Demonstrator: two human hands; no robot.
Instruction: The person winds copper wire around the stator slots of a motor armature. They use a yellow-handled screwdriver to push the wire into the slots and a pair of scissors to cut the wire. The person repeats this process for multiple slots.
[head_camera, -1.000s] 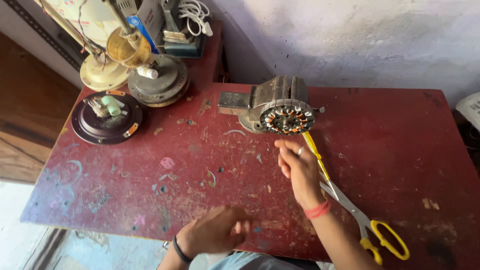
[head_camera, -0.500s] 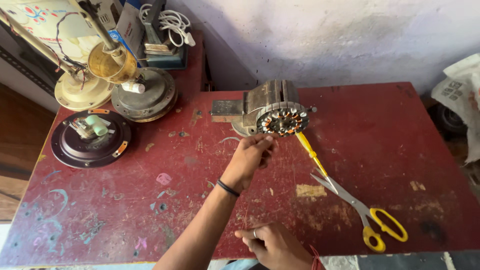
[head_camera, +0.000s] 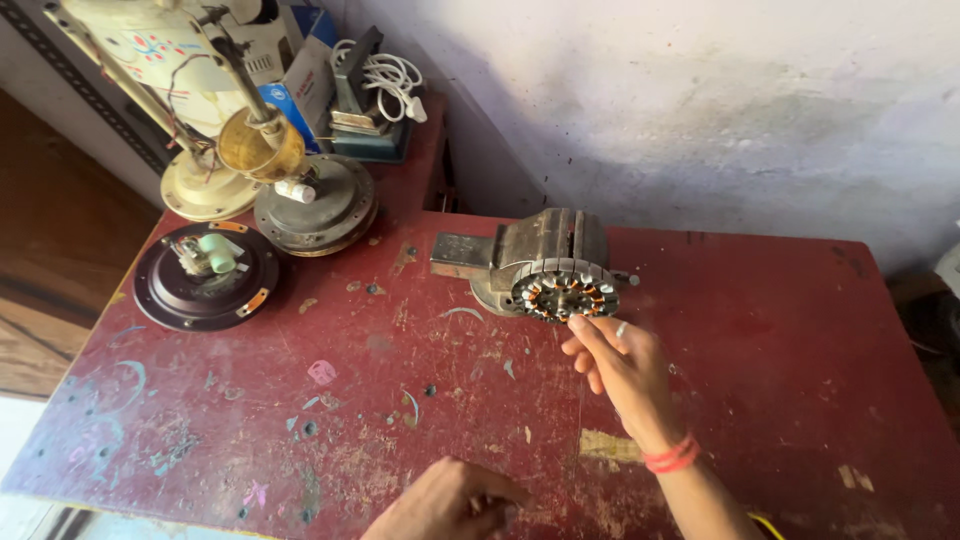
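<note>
On the red tabletop (head_camera: 760, 340), near its far edge, one motor stator (head_camera: 556, 268) with copper windings lies on its side, its round face turned toward the person. The right hand (head_camera: 622, 368), with one red band at the wrist, reaches to it; its fingertips (head_camera: 578, 325) meet the lower rim of the face, the grip loose and pinching nothing that can be made out. The left hand (head_camera: 445, 502) rests at the near edge, fingers curled; whether it holds anything I cannot tell. At the far left stand three round fan parts: one dark motor cover (head_camera: 206, 277), one grey motor housing (head_camera: 317, 203), one cream fan base (head_camera: 200, 190). One coiled white cable (head_camera: 385, 75) lies behind them.
</note>
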